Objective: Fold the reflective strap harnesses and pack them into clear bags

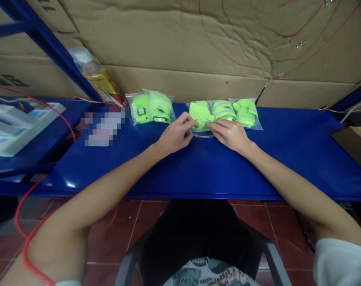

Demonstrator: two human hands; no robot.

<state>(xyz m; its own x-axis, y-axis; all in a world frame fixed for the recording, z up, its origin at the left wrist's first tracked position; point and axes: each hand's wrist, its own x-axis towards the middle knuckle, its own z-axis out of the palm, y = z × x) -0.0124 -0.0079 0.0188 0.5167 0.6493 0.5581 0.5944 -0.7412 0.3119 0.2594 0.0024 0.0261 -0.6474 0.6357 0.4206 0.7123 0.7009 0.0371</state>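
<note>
A clear zip bag (200,112) with a folded neon-yellow reflective strap lies on the blue table between my hands. My left hand (178,134), fingers curled, is at the bag's lower left edge with the index fingertip on the plastic. From the other side, my right hand (231,135) has its fingers bent together onto the bag's lower right part; its thumb is hidden. Close behind the right hand are a second bagged strap (223,110) and a third bagged strap (246,113). Two more bagged straps (152,107) lie left of my left hand.
Cardboard (174,47) lines the back of the blue table (204,171). A bottle with a yellow label (98,79) stands at the back left, near a blurred patch (104,127). White equipment (22,127) is at far left, a red cable (19,214) below. A cardboard box (354,145) sits right.
</note>
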